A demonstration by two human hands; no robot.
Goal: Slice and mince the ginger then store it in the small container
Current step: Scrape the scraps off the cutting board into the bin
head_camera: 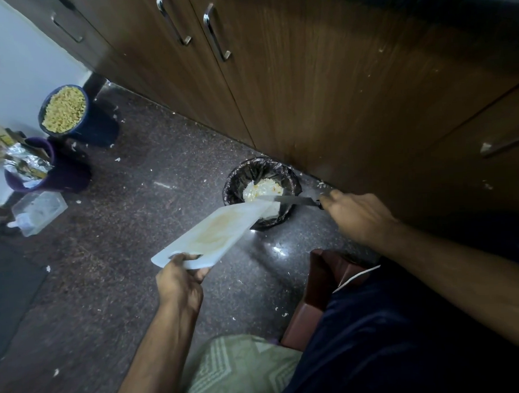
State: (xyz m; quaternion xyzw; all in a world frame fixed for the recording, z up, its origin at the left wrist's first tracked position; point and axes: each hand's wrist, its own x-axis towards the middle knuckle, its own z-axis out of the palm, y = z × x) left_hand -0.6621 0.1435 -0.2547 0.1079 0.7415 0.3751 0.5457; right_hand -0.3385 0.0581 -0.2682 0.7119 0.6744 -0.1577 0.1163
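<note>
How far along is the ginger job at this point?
Cutting looks finished: the white cutting board is bare apart from a yellowish stain. In hand: the left hand tilts the board over a lined bin while the right hand holds a knife at the board's far edge, apparently scraping scraps. No minced ginger or small container is identifiable, so storing can't be confirmed.

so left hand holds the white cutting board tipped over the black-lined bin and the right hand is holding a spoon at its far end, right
Not quite: the right hand holds a knife, not a spoon. The head view shows its blade at the far end of the cutting board, which the left hand tips over the black-lined bin.
</note>
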